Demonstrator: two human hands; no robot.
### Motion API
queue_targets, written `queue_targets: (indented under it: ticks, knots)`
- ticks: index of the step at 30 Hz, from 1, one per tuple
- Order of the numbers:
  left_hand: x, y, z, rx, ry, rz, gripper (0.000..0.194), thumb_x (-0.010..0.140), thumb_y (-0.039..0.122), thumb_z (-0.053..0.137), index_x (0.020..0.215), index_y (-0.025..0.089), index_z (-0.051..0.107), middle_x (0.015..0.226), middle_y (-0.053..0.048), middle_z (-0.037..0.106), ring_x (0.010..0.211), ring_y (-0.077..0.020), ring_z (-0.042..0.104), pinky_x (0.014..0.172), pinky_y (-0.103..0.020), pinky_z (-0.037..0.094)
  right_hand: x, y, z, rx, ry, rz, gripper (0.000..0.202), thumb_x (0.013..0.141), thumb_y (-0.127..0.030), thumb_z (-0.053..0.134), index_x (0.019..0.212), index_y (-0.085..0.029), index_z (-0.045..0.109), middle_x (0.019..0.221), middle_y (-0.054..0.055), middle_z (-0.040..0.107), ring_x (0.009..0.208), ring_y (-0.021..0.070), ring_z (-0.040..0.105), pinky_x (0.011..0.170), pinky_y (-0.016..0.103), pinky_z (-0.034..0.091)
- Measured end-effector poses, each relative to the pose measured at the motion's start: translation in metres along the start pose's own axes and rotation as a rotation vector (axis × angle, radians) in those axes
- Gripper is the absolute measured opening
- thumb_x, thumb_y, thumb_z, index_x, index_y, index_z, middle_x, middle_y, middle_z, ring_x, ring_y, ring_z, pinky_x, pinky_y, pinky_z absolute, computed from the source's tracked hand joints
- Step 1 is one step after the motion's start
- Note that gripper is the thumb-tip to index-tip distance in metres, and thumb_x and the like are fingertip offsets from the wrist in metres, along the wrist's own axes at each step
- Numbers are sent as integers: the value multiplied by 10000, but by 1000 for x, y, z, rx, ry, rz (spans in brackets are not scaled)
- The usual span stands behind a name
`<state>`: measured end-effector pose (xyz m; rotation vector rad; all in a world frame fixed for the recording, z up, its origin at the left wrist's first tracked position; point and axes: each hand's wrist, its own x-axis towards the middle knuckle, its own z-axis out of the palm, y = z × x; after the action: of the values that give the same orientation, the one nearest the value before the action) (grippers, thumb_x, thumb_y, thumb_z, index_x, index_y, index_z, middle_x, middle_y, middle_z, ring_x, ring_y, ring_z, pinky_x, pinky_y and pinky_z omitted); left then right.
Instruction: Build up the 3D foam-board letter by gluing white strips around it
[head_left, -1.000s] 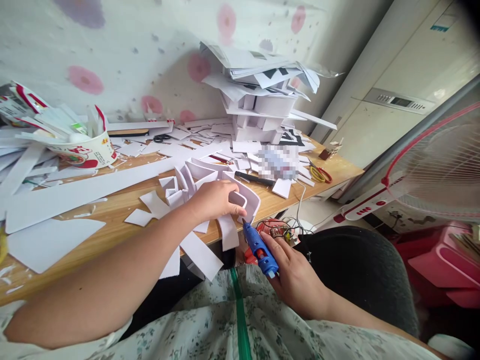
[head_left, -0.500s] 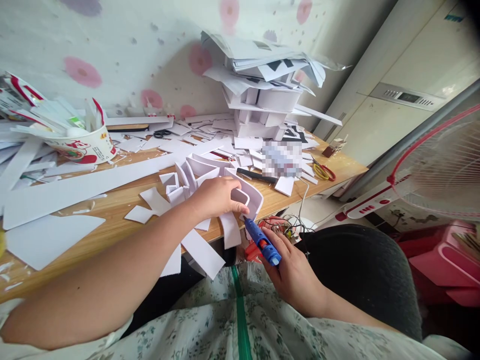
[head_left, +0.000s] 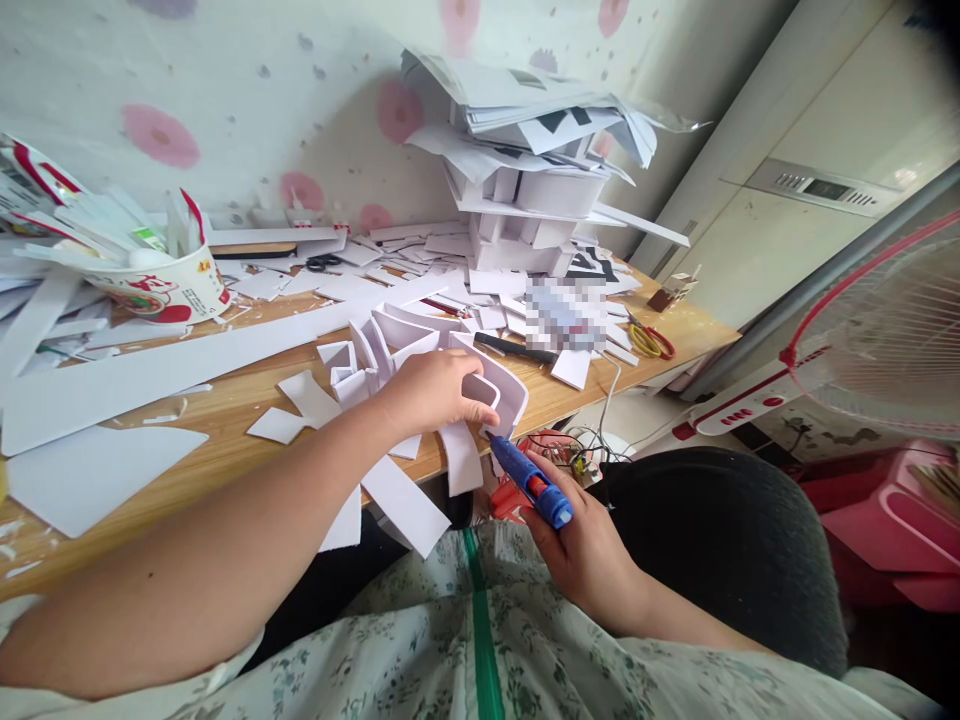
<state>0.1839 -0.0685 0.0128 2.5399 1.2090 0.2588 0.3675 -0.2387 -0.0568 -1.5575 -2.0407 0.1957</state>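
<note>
Head view — glue gun (head_left: 529, 480) slants, nozzle (head_left: 492, 438) up-left — right fingers (head_left: 556, 474) wrap it, left fingers (head_left: 480, 411) pinch board (head_left: 487, 388).

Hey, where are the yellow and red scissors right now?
In the head view, the scissors lie on the right end of the table, nearer you than the small brown box.

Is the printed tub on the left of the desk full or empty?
Full, as far as can be seen: white strips crowd the printed tub and stick up above its rim.
</note>
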Motion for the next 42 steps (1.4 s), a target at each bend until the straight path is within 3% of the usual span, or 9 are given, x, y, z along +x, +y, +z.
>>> queue_targets:
  ticks: [14,25,30,42]
  knots:
    - [1,-2,1,-12,-1,6,454,694,609,686,938,229,640,1072,-22,675,961,-256,615,698,-315,414,3,3,-5,155,-63,19,435,930,-266,469,1346,-144,426,1279,145,625,1146,253,629,938,411,549]
    - [1,-2,1,-3,-7,9,454,719,598,671,990,235,645,1130,-25,676,1005,-260,614,744,-326,430,1,-1,-4,126,-73,-8,428,924,-248,471,1332,-122,437,1237,161,645,1107,260,649,911,409,565]
    - [1,-2,0,5,-16,10,466,729,602,660,1013,233,650,1148,-36,672,1016,-267,615,765,-339,436,-2,-1,-7,50,-10,-48,412,935,-257,466,1323,-124,433,1243,179,639,1096,261,654,894,400,570]
    - [0,-1,-1,11,-21,10,483,741,605,655,1048,232,645,1199,-48,662,1057,-278,609,795,-339,443,1,-6,-4,-22,-15,-3,409,928,-223,444,1323,-119,429,1235,181,635,1091,271,653,891,426,571]
